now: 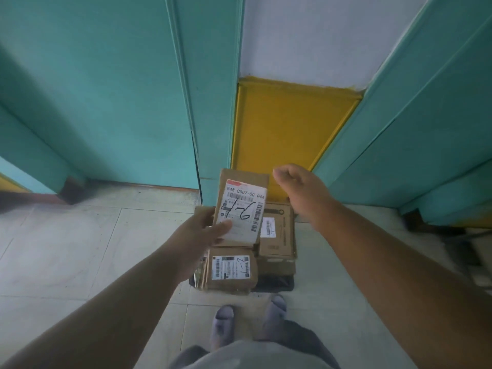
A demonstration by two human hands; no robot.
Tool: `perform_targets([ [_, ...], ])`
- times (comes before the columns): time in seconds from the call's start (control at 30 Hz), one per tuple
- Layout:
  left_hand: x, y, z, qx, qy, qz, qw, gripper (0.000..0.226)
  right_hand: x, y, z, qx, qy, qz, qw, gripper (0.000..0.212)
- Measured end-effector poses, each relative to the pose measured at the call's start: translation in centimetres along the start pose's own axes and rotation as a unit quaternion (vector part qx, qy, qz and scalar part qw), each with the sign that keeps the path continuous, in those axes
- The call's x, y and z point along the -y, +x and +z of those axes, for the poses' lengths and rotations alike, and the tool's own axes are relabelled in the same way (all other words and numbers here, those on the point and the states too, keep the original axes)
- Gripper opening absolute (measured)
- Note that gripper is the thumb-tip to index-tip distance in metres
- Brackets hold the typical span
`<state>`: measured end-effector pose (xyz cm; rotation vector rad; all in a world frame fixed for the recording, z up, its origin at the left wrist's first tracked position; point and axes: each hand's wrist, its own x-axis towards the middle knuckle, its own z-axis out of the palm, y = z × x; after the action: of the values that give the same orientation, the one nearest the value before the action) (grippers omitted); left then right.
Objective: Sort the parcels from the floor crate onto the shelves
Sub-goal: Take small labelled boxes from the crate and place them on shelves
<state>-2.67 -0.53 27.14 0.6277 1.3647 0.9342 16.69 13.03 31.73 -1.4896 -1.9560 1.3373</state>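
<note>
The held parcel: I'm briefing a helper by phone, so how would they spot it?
Find the yellow panel between the teal shelving. Just below it, the left hand holds up a flat brown parcel. Unlike the parcels in the pile, it alone is lifted, marked "1-6".

L hand [205,230] gripping labelled parcel [243,206], R hand [298,190] empty, floor stack [234,272] below

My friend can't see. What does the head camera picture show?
A person's left hand holds up a small brown cardboard parcel with a white barcode label; the empty right hand hovers beside it. Below, more brown cardboard parcels are piled on the pale tiled floor, before teal shelving.
</note>
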Motion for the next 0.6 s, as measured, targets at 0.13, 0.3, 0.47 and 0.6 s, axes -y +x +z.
perform_targets([
  [0.13,2.2,2.0,0.3,-0.025,-0.054,-0.017,0.998,0.025,-8.5,1.2,1.1,-0.033,-0.072,0.068,0.995,0.027],
  [0.3,4.5,4.7,1.3,-0.039,-0.093,-0.027,0.995,0.027,-19.2,3.4,4.8,-0.01,-0.204,0.136,0.969,0.039],
  [0.47,7.2,8.5,1.7,-0.043,-0.083,-0.052,0.994,0.031,-26.5,5.5,9.4,-0.007,-0.231,0.229,0.946,0.059],
  [0.6,9.4,10.8,1.8,-0.055,-0.073,-0.065,0.994,0.029,-29.5,7.7,12.0,-0.025,-0.258,0.305,0.916,0.089],
])
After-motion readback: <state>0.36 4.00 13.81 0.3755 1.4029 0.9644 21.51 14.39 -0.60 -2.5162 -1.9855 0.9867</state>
